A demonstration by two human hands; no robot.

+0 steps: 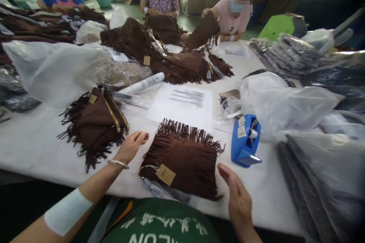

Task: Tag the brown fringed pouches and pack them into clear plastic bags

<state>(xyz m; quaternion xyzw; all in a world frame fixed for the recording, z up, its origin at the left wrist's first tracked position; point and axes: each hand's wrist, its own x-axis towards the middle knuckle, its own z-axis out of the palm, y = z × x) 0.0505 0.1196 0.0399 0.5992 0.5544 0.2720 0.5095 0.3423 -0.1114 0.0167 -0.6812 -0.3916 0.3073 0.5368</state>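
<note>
1. Fringed bag (185,159): near middle of the counter (265,191), between both hands.
2. Left hand (133,145): just left, fingers bent; cannot tell how closed its grip is.
3. Right hand (238,193): just right, grip wide.

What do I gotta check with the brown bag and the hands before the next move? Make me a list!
1. Bag lying on the table: ok.
2. Tag showing on top of the bag: ok.
3. Fringe along the far edge neat: not ok, its strands stick out unevenly.
4. Right hand open: ok, beside the bag's right edge.
5. Left hand empty: cannot tell, its fingers curl inward.
6. Blue tape dispenser apart from the bag: ok, off to its right.
</note>
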